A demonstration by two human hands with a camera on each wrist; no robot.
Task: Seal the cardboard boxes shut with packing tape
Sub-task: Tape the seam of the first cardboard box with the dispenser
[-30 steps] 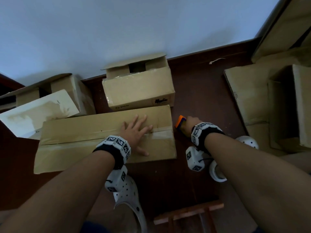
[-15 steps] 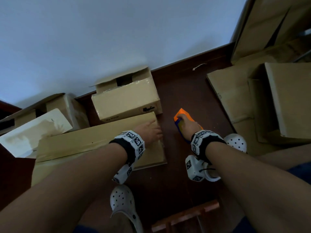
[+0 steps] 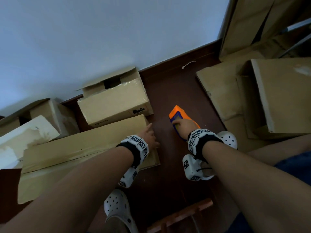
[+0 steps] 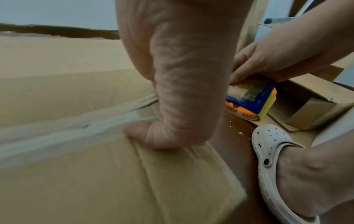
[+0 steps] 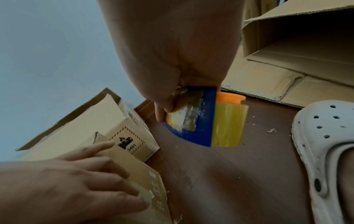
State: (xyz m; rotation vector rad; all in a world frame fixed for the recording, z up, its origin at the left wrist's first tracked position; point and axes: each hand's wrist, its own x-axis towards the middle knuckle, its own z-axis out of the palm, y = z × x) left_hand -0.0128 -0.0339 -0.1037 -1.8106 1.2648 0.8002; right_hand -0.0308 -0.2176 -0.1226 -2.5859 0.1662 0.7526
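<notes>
Head view: the long flat cardboard box (image 3: 84, 148) lies on the floor (image 3: 168, 182) at 9 o'clock, left hand (image 3: 148, 137) flat on its end. Left wrist view: clear tape (image 4: 76, 125) runs along its seam. Right wrist view: right hand (image 5: 172, 68) grips the tape dispenser (image 5: 203, 121), orange and blue, at 12 o'clock.

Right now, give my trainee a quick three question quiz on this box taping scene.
1. True or false: the right hand grips the tape dispenser.
2. The left hand rests on: A) long flat box, B) white clog, C) wall.
3. Fill in: the dispenser sits over the ___ floor.

Key: 1 true. 2 A. 3 brown.
</notes>
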